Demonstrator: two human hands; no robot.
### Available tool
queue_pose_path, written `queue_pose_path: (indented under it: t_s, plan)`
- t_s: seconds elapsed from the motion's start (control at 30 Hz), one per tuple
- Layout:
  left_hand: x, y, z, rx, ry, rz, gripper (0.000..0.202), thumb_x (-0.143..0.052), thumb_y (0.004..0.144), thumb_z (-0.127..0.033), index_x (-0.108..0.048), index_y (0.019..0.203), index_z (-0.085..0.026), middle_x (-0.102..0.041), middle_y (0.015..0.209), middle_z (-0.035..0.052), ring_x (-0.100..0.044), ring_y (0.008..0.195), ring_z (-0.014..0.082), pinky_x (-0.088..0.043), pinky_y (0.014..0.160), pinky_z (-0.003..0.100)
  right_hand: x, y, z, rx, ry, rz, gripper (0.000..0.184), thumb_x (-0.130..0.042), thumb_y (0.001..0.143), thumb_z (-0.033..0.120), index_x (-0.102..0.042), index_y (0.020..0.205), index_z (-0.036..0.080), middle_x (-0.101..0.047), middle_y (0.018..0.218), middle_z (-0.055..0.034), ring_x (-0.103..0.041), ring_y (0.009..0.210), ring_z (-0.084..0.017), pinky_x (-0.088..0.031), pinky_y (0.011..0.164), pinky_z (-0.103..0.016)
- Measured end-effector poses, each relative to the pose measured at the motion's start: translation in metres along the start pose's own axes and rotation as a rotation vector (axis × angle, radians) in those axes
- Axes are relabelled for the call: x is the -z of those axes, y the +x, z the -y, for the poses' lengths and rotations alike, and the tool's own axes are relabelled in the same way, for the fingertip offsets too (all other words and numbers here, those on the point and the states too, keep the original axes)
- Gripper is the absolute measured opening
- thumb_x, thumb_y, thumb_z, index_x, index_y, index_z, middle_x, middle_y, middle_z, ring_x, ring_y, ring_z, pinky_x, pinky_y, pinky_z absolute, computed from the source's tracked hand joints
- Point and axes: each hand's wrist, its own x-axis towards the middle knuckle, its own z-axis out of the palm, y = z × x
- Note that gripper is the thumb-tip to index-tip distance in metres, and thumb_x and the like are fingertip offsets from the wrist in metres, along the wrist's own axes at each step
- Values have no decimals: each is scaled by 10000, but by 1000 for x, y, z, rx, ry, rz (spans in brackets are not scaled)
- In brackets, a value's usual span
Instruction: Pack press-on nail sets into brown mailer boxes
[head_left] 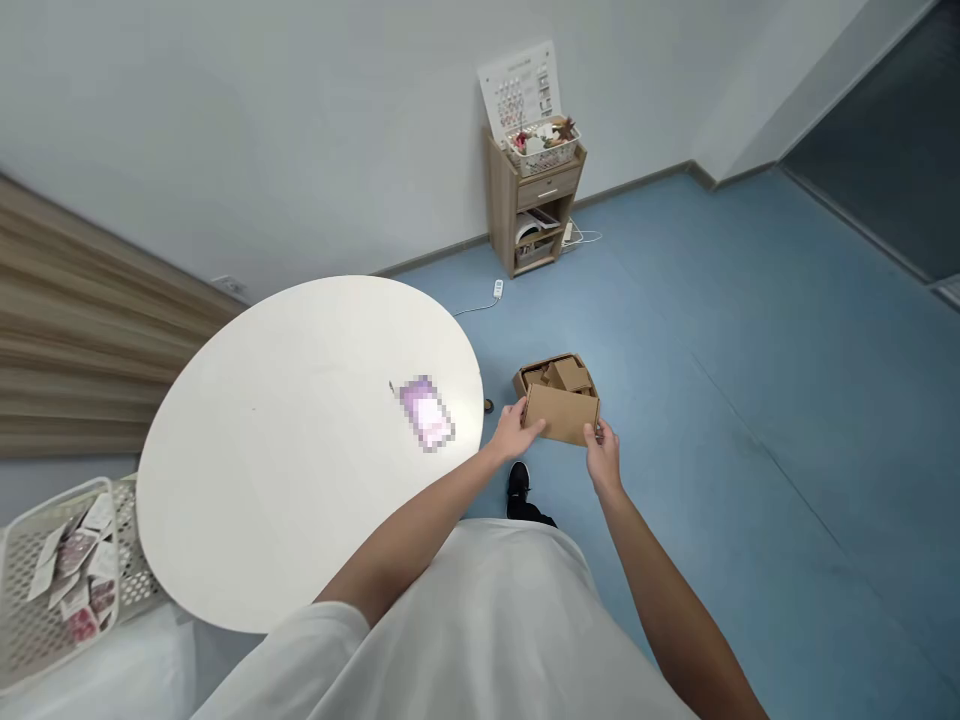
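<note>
An open brown cardboard box (561, 400) is held in the air over the blue floor, to the right of the round white table (300, 450). My left hand (514, 430) grips the box's near left corner, fingers closed on the wall. My right hand (602, 455) grips the near right corner the same way. Folded cardboard pieces lie inside the box. A blurred purple object (426, 412) lies on the table near its right edge.
A white basket (56, 570) with several packets stands at lower left. A small wooden cabinet (534, 195) with a basket on top stands against the far wall. A power strip and cable (496, 290) lie on the floor. My black shoe (517, 485) shows below the box.
</note>
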Motion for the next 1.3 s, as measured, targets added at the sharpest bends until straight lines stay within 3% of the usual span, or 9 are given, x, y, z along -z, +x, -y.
queue_pose_path:
  t_s: [0.17, 0.23, 0.33, 0.43, 0.57, 0.77, 0.9, 1.07, 1.3]
  plan:
    - [-15, 51, -32, -116, 74, 47, 605, -491, 749, -461, -342, 1265, -182, -412, 1226, 117, -384, 1138, 245, -302, 954, 356, 18, 37, 7, 75, 50, -54, 648, -426, 716, 561, -344, 1267, 230, -352, 1246, -96, -423, 1088, -215, -332, 915, -328]
    - [-18, 53, -33, -127, 112, 23, 637, -503, 741, -457, -321, 1275, -160, -359, 1293, 126, -324, 1194, 262, -271, 980, 366, 21, 41, 5, 99, 50, -71, 627, -432, 719, 551, -356, 1255, 236, -350, 1263, -87, -390, 1129, -218, -308, 938, -335]
    - [-17, 37, -20, -112, 169, 43, 651, -528, 725, -439, -331, 1265, -134, -359, 1305, 141, -337, 1193, 274, -275, 982, 381, 18, 34, -6, 93, 53, -36, 567, -427, 728, 533, -406, 1206, 228, -380, 1252, -85, -390, 1132, -216, -311, 936, -344]
    - [-8, 3, 3, -49, 171, 74, 587, -538, 720, -412, -399, 1217, -133, -418, 1261, 145, -418, 1134, 272, -352, 923, 382, 7, 16, -19, 85, 63, 12, 529, -441, 718, 517, -452, 1144, 203, -442, 1203, -94, -429, 1087, -216, -357, 885, -340]
    - [21, -54, 36, 28, 36, 43, 483, -517, 738, -381, -452, 1165, -163, -530, 1139, 106, -546, 972, 205, -430, 832, 337, -21, -16, -21, 147, 97, 154, 511, -482, 698, 476, -447, 1116, 183, -474, 1172, -106, -491, 992, -197, -414, 794, -319]
    - [86, -143, 85, 118, -74, -194, 463, -505, 737, -416, -483, 1127, -166, -562, 1068, 100, -571, 885, 176, -451, 761, 308, -82, -76, 10, 304, 109, 421, 487, -512, 678, 452, -476, 1074, 171, -543, 1053, -116, -547, 746, -168, -451, 659, -318]
    - [121, -209, 127, 143, -101, -358, 456, -501, 732, -424, -491, 1114, -175, -565, 1060, 92, -571, 868, 176, -445, 760, 315, -129, -131, 25, 400, 81, 603, 441, -507, 684, 455, -503, 1027, 177, -573, 908, -83, -535, 676, -152, -455, 613, -310]
    - [153, -289, 183, 216, -211, -503, 447, -503, 722, -424, -502, 1100, -186, -563, 1071, 83, -566, 862, 174, -445, 735, 298, -187, -213, 25, 461, 20, 823, 397, -530, 676, 467, -529, 960, 189, -581, 805, -46, -532, 641, -145, -463, 620, -318]
    - [182, -371, 238, 325, -332, -728, 451, -502, 721, -409, -507, 1094, -156, -572, 1060, 108, -571, 844, 178, -437, 734, 288, -244, -310, 32, 507, -194, 1168, 340, -528, 687, 473, -573, 868, 188, -602, 764, -49, -546, 650, -161, -467, 640, -332]
